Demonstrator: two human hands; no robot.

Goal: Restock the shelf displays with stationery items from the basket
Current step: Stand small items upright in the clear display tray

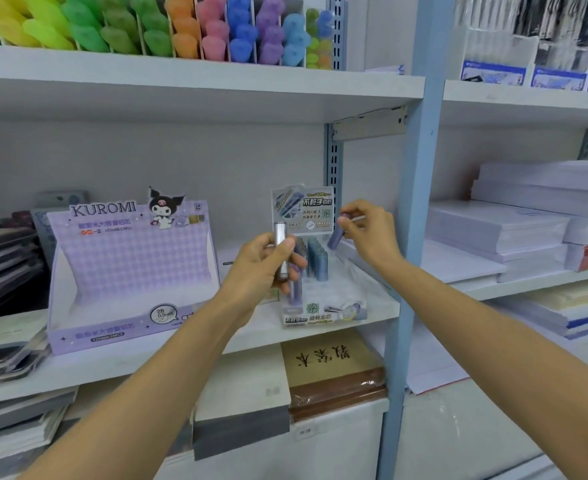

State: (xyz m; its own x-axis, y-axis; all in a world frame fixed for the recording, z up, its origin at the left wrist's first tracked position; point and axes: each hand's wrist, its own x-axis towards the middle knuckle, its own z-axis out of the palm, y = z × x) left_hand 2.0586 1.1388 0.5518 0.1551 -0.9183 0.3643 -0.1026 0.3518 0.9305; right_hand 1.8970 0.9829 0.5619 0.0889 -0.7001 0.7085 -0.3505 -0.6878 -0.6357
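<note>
Left hand (261,261) grips a silver lead tube (280,251) upright, with what appears to be a second, purple one below it. Right hand (372,233) pinches a purple tube (335,237) above the small display box (323,318), marked "0.5 2B". Teal tubes (317,259) stand inside the box. Beside it on the shelf (112,365), the lilac box (129,258) reads "KUROMI" and "2B 0.5". The left hand hides part of the small display box.

I see the silver tube (280,249) gleaming like polished metal; the purple tube (335,237) looks like matt plastic. The Kuromi display box (129,271) is smooth printed cardboard. The shelf bracket (368,124) is bare dull metal, and the brown book (334,375) wears glossy clear wrap.
</note>
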